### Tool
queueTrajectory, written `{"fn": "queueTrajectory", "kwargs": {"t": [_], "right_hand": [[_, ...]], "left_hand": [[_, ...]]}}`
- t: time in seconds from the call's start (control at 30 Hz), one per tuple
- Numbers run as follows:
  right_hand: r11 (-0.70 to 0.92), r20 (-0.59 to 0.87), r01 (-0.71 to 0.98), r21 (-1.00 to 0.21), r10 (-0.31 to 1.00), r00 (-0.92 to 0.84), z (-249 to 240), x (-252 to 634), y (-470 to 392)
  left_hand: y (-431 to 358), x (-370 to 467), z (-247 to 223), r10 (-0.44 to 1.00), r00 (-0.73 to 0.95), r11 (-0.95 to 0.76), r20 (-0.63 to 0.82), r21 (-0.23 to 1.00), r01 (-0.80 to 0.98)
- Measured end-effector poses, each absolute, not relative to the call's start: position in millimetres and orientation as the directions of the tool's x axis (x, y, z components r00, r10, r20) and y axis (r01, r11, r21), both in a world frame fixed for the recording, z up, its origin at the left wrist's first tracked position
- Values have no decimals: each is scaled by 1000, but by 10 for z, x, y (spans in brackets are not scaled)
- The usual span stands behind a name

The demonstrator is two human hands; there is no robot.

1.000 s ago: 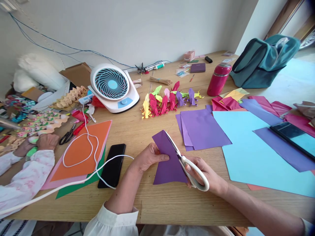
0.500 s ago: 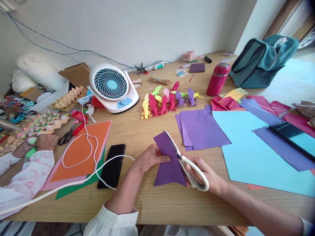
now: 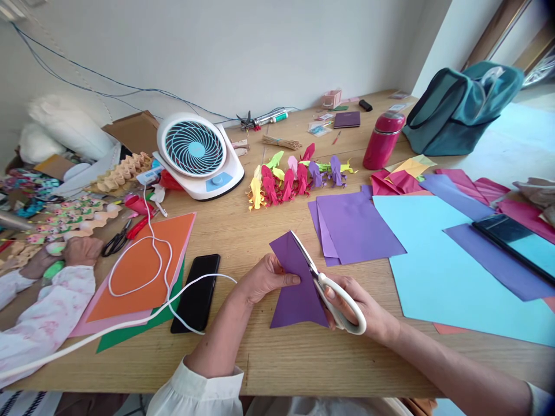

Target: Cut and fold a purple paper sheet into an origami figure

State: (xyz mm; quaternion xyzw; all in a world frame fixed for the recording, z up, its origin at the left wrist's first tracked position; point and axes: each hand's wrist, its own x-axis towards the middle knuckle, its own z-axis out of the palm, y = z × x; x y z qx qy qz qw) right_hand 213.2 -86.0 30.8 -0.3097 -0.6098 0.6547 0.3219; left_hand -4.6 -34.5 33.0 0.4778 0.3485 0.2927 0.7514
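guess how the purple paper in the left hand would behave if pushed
The purple paper looks thin, so it is probably light. Its curved lower edge suggests it would bend easily. Its top corner reaches past the left hand without drooping, so likely not limp.

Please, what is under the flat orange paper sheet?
Under the flat orange paper sheet, edges of a pink paper sheet and a green paper sheet show; their middles, and anything else beneath, are covered.

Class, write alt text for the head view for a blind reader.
A person's left hand holds purple paper while the right hand holds white-handled scissors at its edge. Beyond lie folded paper figures, with a fan to their left.
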Motion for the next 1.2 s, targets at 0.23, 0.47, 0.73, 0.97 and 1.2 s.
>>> {"fn": "queueTrajectory", "kwargs": {"t": [0.23,0.47,0.73,0.97,1.2], "right_hand": [[-54,-1,-69,-996,796,-605,322,2128,-857],[-93,-17,-96,-991,802,-597,266,2132,-855],[-138,-41,-128,-982,822,-567,302,2171,-837],[-71,-49,-31,-997,885,-463,351,2316,-718],[213,196,711,-670,975,-108,283,2700,-496]], "left_hand": [[-353,-41,311,751,604,391,-265,917,-84],[-358,-38,285,754,600,390,-268,918,-79],[-292,-94,274,801,535,378,-269,920,-102],[-168,-125,207,936,144,350,-321,888,-298],[-94,-172,177,957,5,274,-289,901,-338]]}}
